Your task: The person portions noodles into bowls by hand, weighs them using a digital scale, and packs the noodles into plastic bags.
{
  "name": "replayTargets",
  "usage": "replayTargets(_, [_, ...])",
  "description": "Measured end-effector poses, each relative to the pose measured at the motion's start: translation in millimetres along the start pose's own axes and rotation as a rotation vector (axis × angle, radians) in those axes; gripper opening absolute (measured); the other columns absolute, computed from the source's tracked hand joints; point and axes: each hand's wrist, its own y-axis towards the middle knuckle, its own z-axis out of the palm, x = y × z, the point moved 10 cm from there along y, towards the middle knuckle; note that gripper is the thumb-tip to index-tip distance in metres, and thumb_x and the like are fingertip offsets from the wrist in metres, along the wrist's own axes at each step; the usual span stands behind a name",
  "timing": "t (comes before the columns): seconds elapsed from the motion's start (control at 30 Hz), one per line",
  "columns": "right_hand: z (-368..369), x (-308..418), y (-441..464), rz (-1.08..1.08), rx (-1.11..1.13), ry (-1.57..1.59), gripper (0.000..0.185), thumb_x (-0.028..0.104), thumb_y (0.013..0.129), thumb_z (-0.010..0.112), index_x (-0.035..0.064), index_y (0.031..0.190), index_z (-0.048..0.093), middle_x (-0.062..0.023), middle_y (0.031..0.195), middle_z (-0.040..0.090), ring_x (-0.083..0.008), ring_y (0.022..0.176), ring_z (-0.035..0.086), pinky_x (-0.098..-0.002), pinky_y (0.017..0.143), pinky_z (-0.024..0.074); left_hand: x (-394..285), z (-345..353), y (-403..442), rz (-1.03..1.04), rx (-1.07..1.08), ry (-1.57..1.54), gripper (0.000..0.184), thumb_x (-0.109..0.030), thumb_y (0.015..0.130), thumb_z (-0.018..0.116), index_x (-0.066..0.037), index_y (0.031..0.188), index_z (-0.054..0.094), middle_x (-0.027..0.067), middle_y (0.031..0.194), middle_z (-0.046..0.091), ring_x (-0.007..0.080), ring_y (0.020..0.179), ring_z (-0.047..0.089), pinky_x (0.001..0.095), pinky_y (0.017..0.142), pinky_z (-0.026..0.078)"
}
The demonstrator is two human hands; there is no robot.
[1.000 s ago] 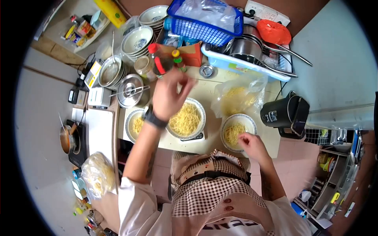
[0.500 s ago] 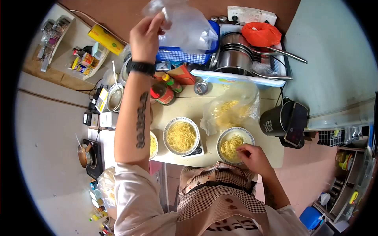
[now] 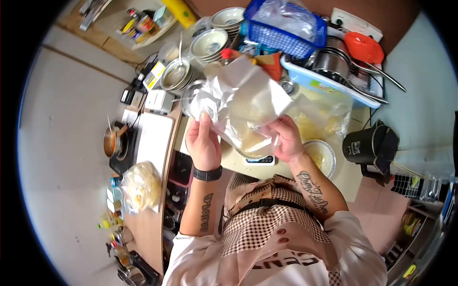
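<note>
Between my two hands a clear plastic bag (image 3: pixel 255 93) is spread above the table. My left hand (image 3: pixel 204 143) pinches its left side, and my right hand (image 3: pixel 286 138) grips its lower right edge. Under the bag, a bowl on a kitchen scale (image 3: pixel 260 160) is mostly covered, with only its rim showing. To the right of my right wrist sits a patterned bowl (image 3: pixel 328 157) with some noodles, partly hidden by my forearm. Behind it lies another clear bag with yellow noodles (image 3: pixel 334 117).
Stacked bowls (image 3: pixel 209 44) stand at the back left. A blue basket (image 3: pixel 286 38) and a light blue bin (image 3: pixel 329 90) with pots line the back. A black pitcher (image 3: pixel 360 145) is on the right, a bag of food (image 3: pixel 142 187) on the left counter.
My left hand has come back down from the blue basket with a plastic bag. My right hand has left the right bowl and now holds the bag too. The camera view has shifted.
</note>
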Motion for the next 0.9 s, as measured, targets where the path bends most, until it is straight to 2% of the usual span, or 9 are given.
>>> replayTargets(0.03, [16.6,-2.9,-0.2,0.032,0.08,-0.034,0.016,0.015,0.1,0.061,0.0013,0.102,0.069,-0.0043,0.09,0.07,-0.0115,0.082,0.062,-0.0261,0.079,0.048,0.2,-26.7,-5.8,-0.002,-0.056,0.021,0.017,-0.014,0.105,0.057,-0.001,0.107,0.066,0.0027,0.096,0.069,0.009,0.08,0.062,0.0244,0.073,0.05])
replayTargets(0.17, [-1.6,-43.4,-23.1,0.266,-0.1,-0.282,0.009,0.01,0.097,0.066,0.0021,0.094,0.067,-0.0014,0.081,0.064,-0.0077,0.074,0.059,-0.0225,0.067,0.0466,13.9,-124.4,-33.0,-0.123,-0.176,0.225,0.021,-0.02,0.102,0.062,-0.004,0.088,0.064,-0.0019,0.073,0.06,0.0059,0.062,0.053,0.0235,0.057,0.043])
replayTargets(0.23, [2.1,-55.5,-28.7,0.325,-0.025,-0.334,0.009,0.01,0.098,0.065,0.0023,0.093,0.065,-0.0023,0.078,0.063,-0.0087,0.068,0.058,-0.0235,0.062,0.0458,7.7,-147.1,-43.2,-0.142,-0.17,0.428,0.026,-0.018,0.1,0.066,-0.007,0.078,0.057,-0.0027,0.065,0.055,0.0047,0.054,0.045,0.0236,0.051,0.037])
replayTargets(0.37, [11.2,-72.3,-38.4,0.303,-0.001,-0.523,0.011,0.011,0.099,0.064,0.0028,0.093,0.065,-0.0005,0.074,0.062,-0.0076,0.062,0.056,-0.0233,0.058,0.048,-50.7,-159.3,-88.2,0.301,-0.315,0.714,0.025,-0.001,0.092,0.072,-0.005,0.083,0.049,-0.0035,0.071,0.045,0.0048,0.066,0.04,0.0206,0.063,0.035])
replayTargets(0.47, [19.3,-82.9,-43.2,0.301,0.036,-0.496,0.009,0.01,0.099,0.064,0.0021,0.094,0.065,0.0003,0.074,0.061,-0.0067,0.063,0.056,-0.0223,0.06,0.0498,-98.6,-61.2,-107.7,0.816,-0.015,1.214,0.028,0.005,0.077,0.078,-0.007,0.09,0.056,0.0062,0.078,0.055,0.0221,0.069,0.053,0.0316,0.066,0.043])
replayTargets(0.53, [21.2,-88.3,-46.5,0.332,0.03,-0.471,0.009,0.009,0.099,0.064,0.0022,0.094,0.064,0.0005,0.074,0.06,-0.0064,0.064,0.056,-0.022,0.059,0.0488,-101.0,-28.7,-108.1,0.889,0.044,1.354,0.032,0.005,0.071,0.078,-0.009,0.096,0.063,0.0078,0.083,0.059,0.0278,0.076,0.057,0.0364,0.069,0.045])
replayTargets(0.67, [22.6,-85.5,-50.8,0.321,0.035,-0.538,0.008,0.009,0.099,0.064,0.0022,0.095,0.064,0.0015,0.073,0.06,-0.0054,0.064,0.055,-0.0216,0.059,0.046,-53.5,0.8,-95.7,0.587,0.455,1.341,0.015,-0.01,0.077,0.081,-0.007,0.086,0.069,0.0048,0.077,0.063,0.0232,0.075,0.06,0.0364,0.069,0.048])
replayTargets(0.77, [26.0,-82.4,-54.1,0.283,0.075,-0.591,0.009,0.009,0.099,0.063,0.0016,0.094,0.065,0.0023,0.074,0.06,-0.0044,0.064,0.054,-0.0209,0.059,0.0448,-12.5,-14.3,-90.1,0.174,0.447,1.036,0.021,-0.018,0.087,0.078,-0.001,0.095,0.071,0.0108,0.086,0.07,0.0266,0.075,0.068,0.0347,0.069,0.055])
replayTargets(0.9, [25.6,-80.4,-59.2,0.241,0.102,-0.708,0.01,0.009,0.1,0.062,0.0004,0.095,0.067,0.002,0.076,0.063,-0.0031,0.068,0.056,-0.0205,0.062,0.0464,15.2,-23.1,-90.4,-0.058,0.41,0.858,0.023,-0.019,0.094,0.073,0.003,0.102,0.071,0.0134,0.085,0.073,0.019,0.076,0.071,0.03,0.071,0.054])
